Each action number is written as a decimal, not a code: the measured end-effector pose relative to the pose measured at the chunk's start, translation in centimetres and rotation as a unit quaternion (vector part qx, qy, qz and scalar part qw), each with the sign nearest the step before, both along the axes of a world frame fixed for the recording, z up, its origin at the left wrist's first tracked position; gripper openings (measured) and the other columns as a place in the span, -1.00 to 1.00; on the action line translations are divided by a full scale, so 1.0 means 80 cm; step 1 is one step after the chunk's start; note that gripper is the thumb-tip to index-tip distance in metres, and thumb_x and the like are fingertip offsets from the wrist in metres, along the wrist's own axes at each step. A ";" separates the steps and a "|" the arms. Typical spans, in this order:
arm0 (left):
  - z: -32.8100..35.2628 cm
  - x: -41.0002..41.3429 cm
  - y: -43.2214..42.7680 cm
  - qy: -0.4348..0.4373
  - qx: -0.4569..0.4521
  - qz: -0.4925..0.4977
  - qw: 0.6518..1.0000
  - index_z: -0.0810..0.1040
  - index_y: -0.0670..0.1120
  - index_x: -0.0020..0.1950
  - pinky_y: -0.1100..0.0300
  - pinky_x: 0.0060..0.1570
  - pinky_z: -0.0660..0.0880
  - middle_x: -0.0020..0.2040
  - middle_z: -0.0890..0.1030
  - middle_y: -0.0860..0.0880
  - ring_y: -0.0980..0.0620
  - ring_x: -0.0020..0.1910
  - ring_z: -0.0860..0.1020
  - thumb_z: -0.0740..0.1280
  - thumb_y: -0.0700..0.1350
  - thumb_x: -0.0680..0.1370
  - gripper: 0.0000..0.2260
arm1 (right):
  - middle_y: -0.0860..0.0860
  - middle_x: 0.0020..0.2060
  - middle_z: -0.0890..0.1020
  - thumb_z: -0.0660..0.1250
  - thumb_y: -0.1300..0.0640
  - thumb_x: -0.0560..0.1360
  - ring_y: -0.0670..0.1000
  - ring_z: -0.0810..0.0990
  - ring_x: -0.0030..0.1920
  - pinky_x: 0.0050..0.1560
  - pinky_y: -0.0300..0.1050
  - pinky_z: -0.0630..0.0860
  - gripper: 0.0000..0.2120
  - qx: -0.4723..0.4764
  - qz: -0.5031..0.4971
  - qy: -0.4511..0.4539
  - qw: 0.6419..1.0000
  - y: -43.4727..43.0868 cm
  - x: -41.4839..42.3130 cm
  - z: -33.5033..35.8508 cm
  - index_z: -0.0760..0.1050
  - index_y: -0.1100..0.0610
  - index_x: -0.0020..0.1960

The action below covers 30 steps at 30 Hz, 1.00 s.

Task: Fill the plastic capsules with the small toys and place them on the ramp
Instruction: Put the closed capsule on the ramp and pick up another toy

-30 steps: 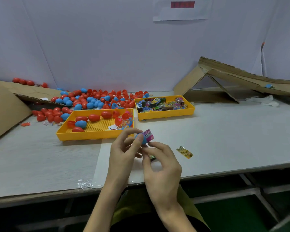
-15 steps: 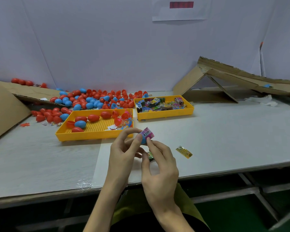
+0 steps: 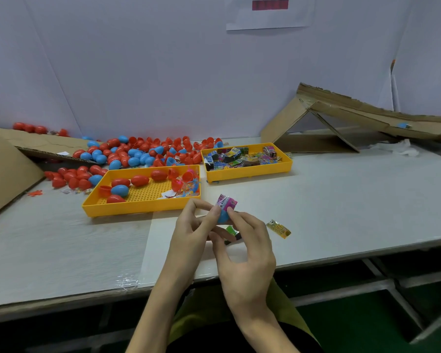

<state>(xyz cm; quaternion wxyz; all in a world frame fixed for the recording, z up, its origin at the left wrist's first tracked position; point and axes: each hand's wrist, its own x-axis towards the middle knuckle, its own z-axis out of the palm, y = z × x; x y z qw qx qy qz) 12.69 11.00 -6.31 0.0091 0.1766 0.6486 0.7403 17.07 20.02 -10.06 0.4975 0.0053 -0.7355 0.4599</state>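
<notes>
Just above the worktop, our left hand grips the blue plastic capsule half; our right hand pinches the pink foil-wrapped toy packet jutting from it — we should push it squarely down.

There are two hands, the left hand and the right hand, two yellow trays, one cardboard ramp, one blue capsule half, one pink packet, one yellow packet on the desk, and red and blue capsules too many to count.
</notes>
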 end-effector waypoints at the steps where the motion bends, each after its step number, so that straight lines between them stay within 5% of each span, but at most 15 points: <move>1: -0.001 -0.001 0.000 -0.001 -0.007 -0.005 1.000 0.45 -0.13 0.05 0.10 -0.20 0.65 -0.17 0.71 -0.17 -0.19 -0.25 0.71 0.36 0.08 0.52 -0.70 | -0.01 0.14 0.62 0.48 0.04 0.43 -0.06 0.59 0.17 0.06 -0.09 0.62 -0.56 -0.007 -0.003 0.005 1.000 0.001 0.000 -0.001 0.57 0.11 0.28; 7: 0.000 -0.002 -0.001 -0.019 -0.002 -0.015 1.000 0.46 -0.16 0.01 0.06 -0.15 0.66 -0.16 0.71 -0.15 -0.20 -0.19 0.71 0.37 0.13 0.47 -0.63 | -0.03 0.13 0.64 0.45 0.12 0.45 -0.13 0.58 0.18 0.15 -0.30 0.56 -0.64 -0.042 0.003 0.029 0.999 0.001 0.002 0.003 0.57 0.03 0.25; 11: -0.001 -0.003 -0.002 -0.013 -0.005 -0.014 1.000 0.43 -0.22 0.03 -0.06 -0.09 0.66 -0.17 0.71 -0.18 -0.21 -0.20 0.71 0.38 0.14 0.46 -0.56 | -0.08 0.14 0.62 0.48 0.10 0.43 -0.12 0.59 0.18 0.14 -0.26 0.56 -0.62 -0.031 0.011 0.026 0.999 0.002 0.003 0.004 0.60 0.08 0.24; 18: -0.001 -0.004 -0.001 0.000 -0.011 -0.025 1.000 0.55 -0.01 0.02 0.16 -0.18 0.62 -0.09 0.71 -0.15 -0.16 -0.18 0.69 0.38 0.07 0.52 -0.81 | 0.03 0.05 0.68 0.47 0.20 0.42 -0.05 0.64 0.09 0.12 -0.32 0.55 -0.68 -0.047 0.010 0.048 0.998 0.005 0.002 0.000 0.65 0.22 0.16; 24: -0.004 -0.004 -0.003 0.009 -0.029 -0.039 0.999 0.52 -0.01 -0.05 0.06 -0.09 0.63 -0.09 0.70 -0.17 -0.15 -0.16 0.67 0.35 0.06 0.52 -0.84 | 0.02 0.02 0.67 0.46 0.23 0.43 -0.07 0.64 0.09 0.09 -0.34 0.55 -0.71 -0.077 0.031 0.054 0.995 0.006 0.003 -0.004 0.65 0.22 0.15; 30: -0.004 -0.004 -0.003 0.006 -0.019 -0.042 0.999 0.45 -0.18 0.06 -0.07 -0.04 0.60 -0.10 0.69 -0.23 -0.38 -0.11 0.64 0.35 0.04 0.52 -0.70 | 0.02 0.04 0.68 0.40 0.06 0.49 -0.08 0.64 0.04 0.07 -0.36 0.54 -0.65 -0.072 0.042 0.051 0.995 0.009 0.003 0.002 0.60 0.21 0.21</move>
